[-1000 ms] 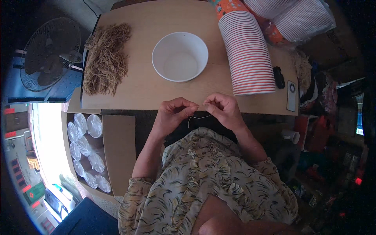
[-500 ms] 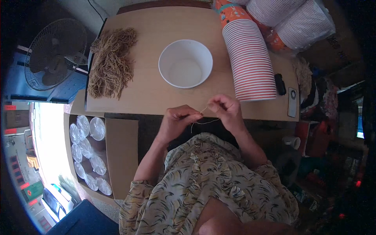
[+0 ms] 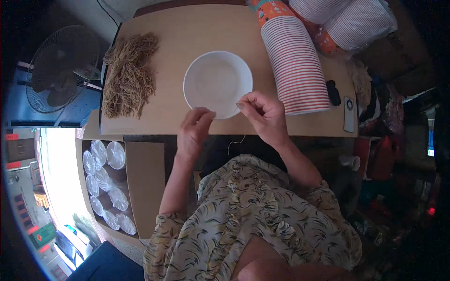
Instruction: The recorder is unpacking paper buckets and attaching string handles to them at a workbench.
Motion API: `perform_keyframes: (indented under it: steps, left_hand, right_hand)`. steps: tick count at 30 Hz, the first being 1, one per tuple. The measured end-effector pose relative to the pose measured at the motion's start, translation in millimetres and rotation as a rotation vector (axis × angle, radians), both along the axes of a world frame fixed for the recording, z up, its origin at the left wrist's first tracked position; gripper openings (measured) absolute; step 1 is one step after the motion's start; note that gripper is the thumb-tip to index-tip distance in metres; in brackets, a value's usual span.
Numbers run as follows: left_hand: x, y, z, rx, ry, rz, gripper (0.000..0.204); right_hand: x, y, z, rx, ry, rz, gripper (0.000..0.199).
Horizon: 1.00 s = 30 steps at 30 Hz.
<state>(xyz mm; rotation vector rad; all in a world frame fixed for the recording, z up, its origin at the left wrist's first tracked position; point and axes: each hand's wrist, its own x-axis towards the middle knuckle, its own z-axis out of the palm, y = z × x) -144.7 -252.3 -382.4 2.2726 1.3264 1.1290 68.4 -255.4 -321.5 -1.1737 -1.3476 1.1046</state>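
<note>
A white round tub (image 3: 191, 89) stands near the front of the table, its opening toward me. My left hand (image 3: 193, 131) is closed in a pinch at the near left of its rim; what lies between the fingertips is hidden. At the near right of the rim, thumb and forefinger of my right hand (image 3: 267, 117) pinch together, a faint bit of thread at their tips. Below the table edge, between my wrists, curls a pale thread (image 3: 236, 142). How it joins either hand cannot be made out.
A bundle of tan strings (image 3: 129, 75) lies at the table's left. On the right is a long stack of nested cups (image 3: 295, 65), with wrapped stacks (image 3: 361, 25) behind. An open carton (image 3: 145, 187) of wrapped tubs stands at lower left, below a fan (image 3: 61, 70).
My hands have drawn apart and moved forward from below the table edge to the tub's near rim. The tub appears closer to me. The thread's pale curl now shows apart from my fingers.
</note>
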Motion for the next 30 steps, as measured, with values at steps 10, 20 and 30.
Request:
perform_keyframes:
  steps: [10, 20, 30]
  left_hand:
    - [15, -37, -10, -0.003, 0.018, 0.043, 0.032]
    - [16, -40, -10, -0.036, 0.015, 0.025, 0.035]
    - [15, -39, -10, -0.013, 0.061, 0.023, 0.038]
  right_hand:
    - [-8, -17, -44, -0.102, -0.123, 0.056, 0.008]
    - [-9, -18, -49, -0.141, -0.149, 0.070, 0.008]
    - [-6, -15, -42, -0.158, -0.188, 0.075, 0.009]
